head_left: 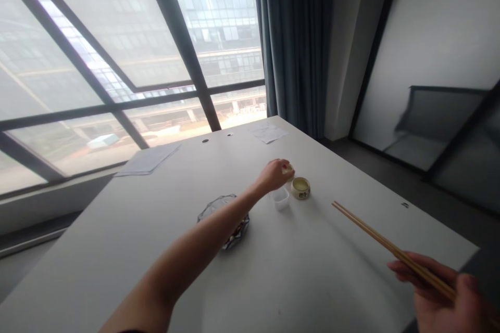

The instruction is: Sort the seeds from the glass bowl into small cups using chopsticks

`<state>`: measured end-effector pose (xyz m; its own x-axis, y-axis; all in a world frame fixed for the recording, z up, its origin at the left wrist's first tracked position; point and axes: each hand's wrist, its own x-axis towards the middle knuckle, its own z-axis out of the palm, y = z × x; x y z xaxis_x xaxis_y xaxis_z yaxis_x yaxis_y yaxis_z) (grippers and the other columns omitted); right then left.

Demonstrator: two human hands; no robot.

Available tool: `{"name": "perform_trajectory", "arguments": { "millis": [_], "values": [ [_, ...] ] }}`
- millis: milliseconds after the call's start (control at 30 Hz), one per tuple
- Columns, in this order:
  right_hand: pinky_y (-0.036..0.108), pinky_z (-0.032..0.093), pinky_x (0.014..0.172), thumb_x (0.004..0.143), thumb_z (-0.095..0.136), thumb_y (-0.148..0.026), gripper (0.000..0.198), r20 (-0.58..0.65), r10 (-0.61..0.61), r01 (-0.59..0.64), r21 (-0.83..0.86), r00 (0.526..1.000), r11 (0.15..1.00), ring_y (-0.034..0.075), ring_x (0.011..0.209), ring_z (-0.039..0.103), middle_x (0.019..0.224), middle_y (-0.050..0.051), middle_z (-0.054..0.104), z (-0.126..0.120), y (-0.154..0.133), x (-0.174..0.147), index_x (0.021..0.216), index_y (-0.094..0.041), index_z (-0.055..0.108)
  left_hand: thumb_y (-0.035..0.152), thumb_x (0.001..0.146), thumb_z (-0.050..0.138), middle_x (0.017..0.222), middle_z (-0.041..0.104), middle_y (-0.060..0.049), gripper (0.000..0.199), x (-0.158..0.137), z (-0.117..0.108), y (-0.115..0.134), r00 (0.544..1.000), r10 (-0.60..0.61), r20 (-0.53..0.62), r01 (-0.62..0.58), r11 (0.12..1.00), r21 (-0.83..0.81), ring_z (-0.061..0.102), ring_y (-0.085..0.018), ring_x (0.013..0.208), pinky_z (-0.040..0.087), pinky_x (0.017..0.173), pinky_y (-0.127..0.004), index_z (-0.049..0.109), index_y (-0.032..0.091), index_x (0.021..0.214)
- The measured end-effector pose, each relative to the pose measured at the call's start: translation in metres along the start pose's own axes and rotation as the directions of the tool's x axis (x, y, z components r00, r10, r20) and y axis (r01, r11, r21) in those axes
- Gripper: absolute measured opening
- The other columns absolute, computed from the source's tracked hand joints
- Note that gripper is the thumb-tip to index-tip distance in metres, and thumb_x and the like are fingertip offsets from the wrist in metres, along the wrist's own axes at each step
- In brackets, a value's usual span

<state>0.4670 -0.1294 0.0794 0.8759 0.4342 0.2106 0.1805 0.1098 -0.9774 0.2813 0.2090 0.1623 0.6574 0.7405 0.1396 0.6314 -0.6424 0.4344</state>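
Observation:
My left hand (275, 174) reaches far across the table, its fingers closed on a small cream-coloured cup (288, 169) that they partly cover. Just in front of that hand stands a matching cream cup (300, 188) with dark lettering on its side. Beside it is a small clear plastic container (280, 199). Under my left forearm sits a faceted glass bowl (216, 204) with small brownish pieces in it, partly hidden by the arm. At the lower right my right hand (441, 291) grips a pair of wooden chopsticks (383, 242), tips pointing forward and left above the table.
The white table (156, 234) runs up to the large windows. Papers (150, 158) lie at its far left and a thin sheet (268, 131) near the far corner. A dark blue curtain (297, 47) hangs behind. Beyond the right edge is dark floor.

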Motion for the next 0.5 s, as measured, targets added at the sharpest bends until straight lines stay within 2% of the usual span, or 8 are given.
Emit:
{"name": "perform_trajectory", "arguments": {
  "millis": [100,200,267,333,400,467,500],
  "values": [
    [0.044,0.064,0.05,0.092,0.062,-0.072,0.052,0.031,-0.02,0.019,0.036,0.999,0.999,0.037,0.069,0.08,0.076,0.013,0.081,0.015,-0.005,0.002,0.076,-0.026,0.077,0.034,0.108,0.069,0.135,0.066,-0.011,0.033,-0.045,-0.027,-0.02,0.989,-0.06,-0.136,0.049,0.996,-0.08,0.071,-0.027,0.112,0.062,0.094,-0.046,0.065,0.018,0.136],
    [0.038,0.066,0.052,0.092,0.065,-0.073,0.056,0.104,-0.048,0.026,0.198,0.993,0.98,0.031,0.064,0.08,0.08,0.015,0.082,0.045,-0.008,-0.001,0.085,-0.019,0.078,0.034,0.108,0.069,0.131,0.067,-0.011,0.031,-0.111,-0.033,-0.035,0.975,-0.112,-0.192,0.083,0.985,-0.15,0.071,-0.025,0.108,0.062,0.092,-0.045,0.066,0.017,0.134],
    [0.036,0.069,0.058,0.092,0.072,-0.066,0.052,0.191,-0.063,0.001,0.312,0.98,0.95,0.03,0.07,0.082,0.086,0.016,0.083,0.071,-0.01,-0.005,0.092,-0.015,0.079,0.035,0.108,0.068,0.123,0.07,-0.009,0.025,-0.158,-0.024,-0.039,0.973,-0.145,-0.18,0.108,0.974,-0.199,0.072,-0.022,0.1,0.062,0.089,-0.041,0.069,0.018,0.126],
    [0.035,0.071,0.065,0.091,0.078,-0.058,0.045,0.301,-0.076,-0.044,0.372,0.951,0.927,0.031,0.08,0.083,0.092,0.016,0.084,0.099,-0.014,-0.012,0.095,-0.013,0.081,0.034,0.107,0.07,0.106,0.072,-0.005,0.02,-0.201,-0.009,-0.04,0.969,-0.191,-0.155,0.147,0.954,-0.261,0.071,-0.02,0.088,0.062,0.082,-0.037,0.071,0.015,0.115],
    [0.038,0.072,0.071,0.088,0.083,-0.053,0.042,0.444,-0.071,-0.126,0.398,0.893,0.908,0.034,0.087,0.084,0.094,0.017,0.084,0.13,-0.018,-0.021,0.096,-0.012,0.083,0.03,0.104,0.07,0.087,0.071,-0.002,0.015,-0.237,0.008,-0.038,0.956,-0.262,-0.131,0.207,0.92,-0.334,0.068,-0.019,0.078,0.058,0.075,-0.033,0.073,0.015,0.104],
    [0.04,0.072,0.075,0.085,0.086,-0.051,0.04,0.552,-0.045,-0.237,0.428,0.832,0.872,0.034,0.089,0.084,0.094,0.016,0.084,0.164,-0.022,-0.033,0.095,-0.013,0.085,0.029,0.104,0.069,0.079,0.069,-0.001,0.014,-0.261,0.027,-0.036,0.946,-0.315,-0.074,0.257,0.872,-0.416,0.066,-0.018,0.072,0.056,0.07,-0.03,0.074,0.016,0.1],
    [0.041,0.072,0.077,0.083,0.089,-0.051,0.04,0.616,-0.032,-0.303,0.43,0.787,0.85,0.034,0.088,0.084,0.093,0.016,0.084,0.181,-0.023,-0.04,0.094,-0.013,0.085,0.029,0.105,0.068,0.079,0.07,-0.001,0.015,-0.268,0.037,-0.035,0.944,-0.328,-0.038,0.275,0.845,-0.459,0.066,-0.017,0.072,0.056,0.069,-0.029,0.073,0.016,0.102]
  ]
}}
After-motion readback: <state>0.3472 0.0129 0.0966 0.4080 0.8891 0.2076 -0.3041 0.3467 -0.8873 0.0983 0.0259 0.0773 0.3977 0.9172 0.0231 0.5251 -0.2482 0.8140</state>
